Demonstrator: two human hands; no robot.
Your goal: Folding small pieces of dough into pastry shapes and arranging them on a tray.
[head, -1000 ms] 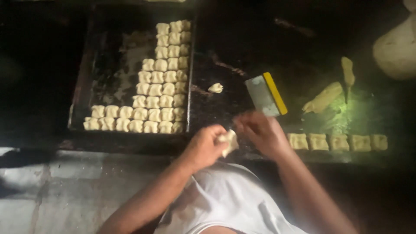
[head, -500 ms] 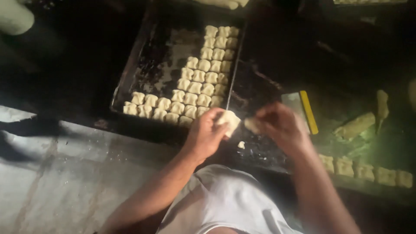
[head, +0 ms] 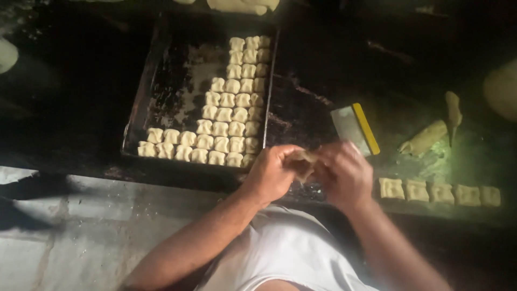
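Observation:
My left hand and my right hand meet at the near edge of a dark worktop, both pinching one small pale dough piece between their fingers. Just left of and behind them lies a dark baking tray whose right side is filled with rows of folded dough squares. To the right of my right hand, a row of several flat dough squares lies along the front edge.
A dough scraper with a yellow handle lies behind my right hand. A rolled strip of dough sits further right. Pale dough lumps lie at the far edge. Grey floor is below.
The view has shifted between frames. My hands stay together on the dough piece; the fingers have folded and closed more tightly around it. Tray and dough rows have not changed.

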